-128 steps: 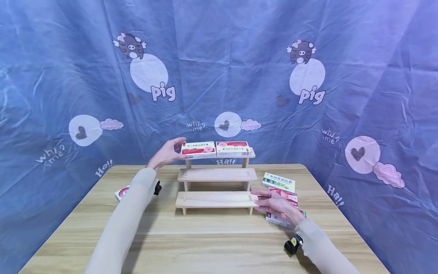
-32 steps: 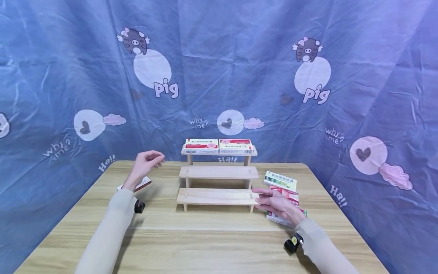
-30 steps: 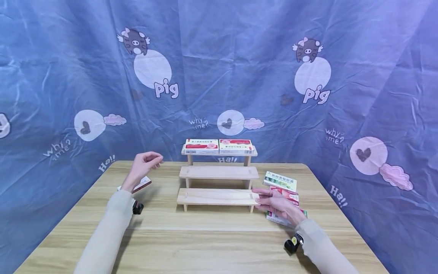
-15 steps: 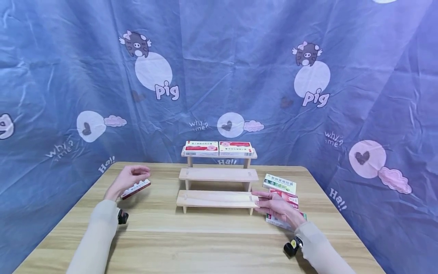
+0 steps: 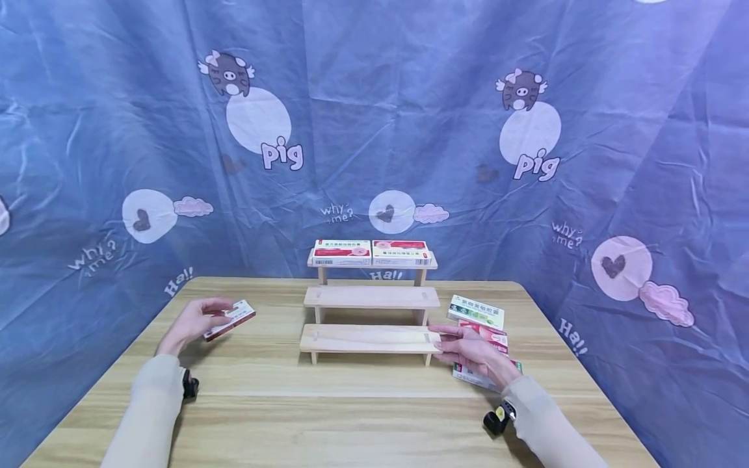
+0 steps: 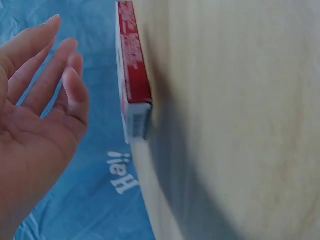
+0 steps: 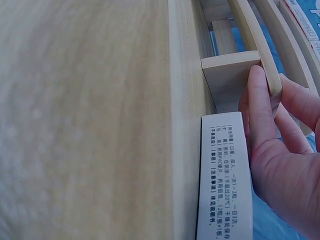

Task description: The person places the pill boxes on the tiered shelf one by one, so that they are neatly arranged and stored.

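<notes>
My left hand, fingers loosely bent and holding nothing, is beside a red-and-white medicine box at the table's left. In the left wrist view a gap separates the fingers from that box. My right hand pinches the right end of the lowest step of a three-tier wooden display stand; its thumb and fingers lie on either face of the board in the right wrist view. Two red-and-white medicine boxes lie side by side on the top step, one on the left, one on the right.
Right of the stand lie a green-and-white box, a red box and a white box with green corners, partly behind the right hand. A blue printed curtain surrounds the wooden table at the back and sides.
My left hand has let go of the left box on the top step, then moved left and down to the box on the table. The right hand keeps its grip on the stand.
</notes>
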Demonstrator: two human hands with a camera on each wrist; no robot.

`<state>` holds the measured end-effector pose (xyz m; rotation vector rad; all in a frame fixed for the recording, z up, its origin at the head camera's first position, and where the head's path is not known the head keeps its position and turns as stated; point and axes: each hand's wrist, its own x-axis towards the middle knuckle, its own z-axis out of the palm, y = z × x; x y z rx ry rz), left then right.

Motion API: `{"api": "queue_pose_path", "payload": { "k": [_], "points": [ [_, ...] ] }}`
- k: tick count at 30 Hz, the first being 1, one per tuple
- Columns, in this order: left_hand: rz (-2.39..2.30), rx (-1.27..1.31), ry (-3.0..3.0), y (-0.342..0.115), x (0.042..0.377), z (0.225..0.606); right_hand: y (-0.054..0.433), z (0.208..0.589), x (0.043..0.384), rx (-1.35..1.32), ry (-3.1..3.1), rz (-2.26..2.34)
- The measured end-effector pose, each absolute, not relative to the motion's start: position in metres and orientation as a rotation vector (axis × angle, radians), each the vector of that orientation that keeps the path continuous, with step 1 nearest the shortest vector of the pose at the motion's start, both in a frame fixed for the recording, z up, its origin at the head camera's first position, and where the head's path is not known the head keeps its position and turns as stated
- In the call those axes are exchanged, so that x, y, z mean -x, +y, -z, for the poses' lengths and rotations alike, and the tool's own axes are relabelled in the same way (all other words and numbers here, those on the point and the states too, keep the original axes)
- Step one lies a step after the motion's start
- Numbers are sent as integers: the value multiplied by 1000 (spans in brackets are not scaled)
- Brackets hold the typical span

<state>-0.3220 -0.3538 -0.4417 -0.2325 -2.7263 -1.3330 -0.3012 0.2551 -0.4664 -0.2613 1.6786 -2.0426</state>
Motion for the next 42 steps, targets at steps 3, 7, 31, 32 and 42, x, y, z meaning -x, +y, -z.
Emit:
{"api": "queue_pose_path", "payload": {
  "k": [3, 7, 31, 32, 42],
  "points": [
    [1353, 201, -2745, -360, 322, 446, 255, 466, 301, 268, 1672, 2043],
    [1340, 155, -2766, -369, 324, 450, 255, 466, 301, 272, 1669, 2042],
    [1617, -8, -2836, -381, 323, 458, 256, 465, 301, 247, 1674, 2037],
    [1613, -5, -2846, -381, 324, 458, 256, 465, 301, 248, 1676, 2034],
    [1484, 49, -2937, -380, 325, 455, 255, 464, 301, 256, 1665, 2033]
  ]
}}
